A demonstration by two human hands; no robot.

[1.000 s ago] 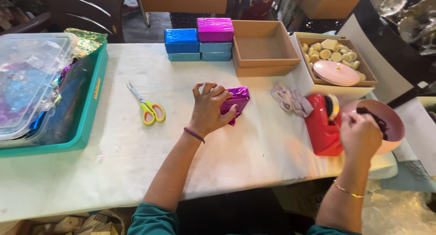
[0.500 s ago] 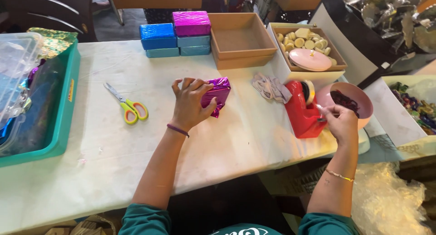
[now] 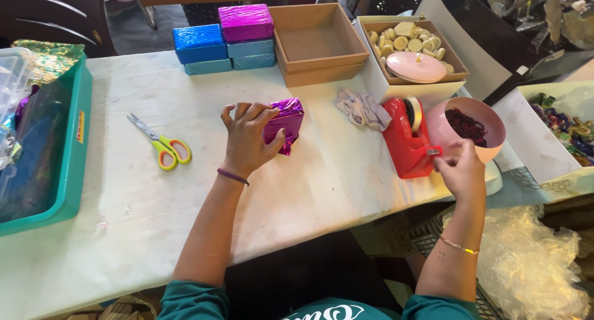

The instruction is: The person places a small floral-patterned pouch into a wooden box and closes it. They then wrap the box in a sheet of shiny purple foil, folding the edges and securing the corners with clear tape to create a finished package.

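Bare table [image 3: 346, 171] between purple parcel [image 3: 284, 123] and red tape dispenser [image 3: 408, 140].

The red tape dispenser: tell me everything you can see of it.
The red tape dispenser is a glossy, plastic-looking block standing upright on the white table, near its right edge. A roll of tape sits on edge in a slot at its top, and a small metal cutter juts from the low front end. The right hand is at that cutter end, fingertips against it. A pink bowl stands close on its right, a crumpled cloth on its left.
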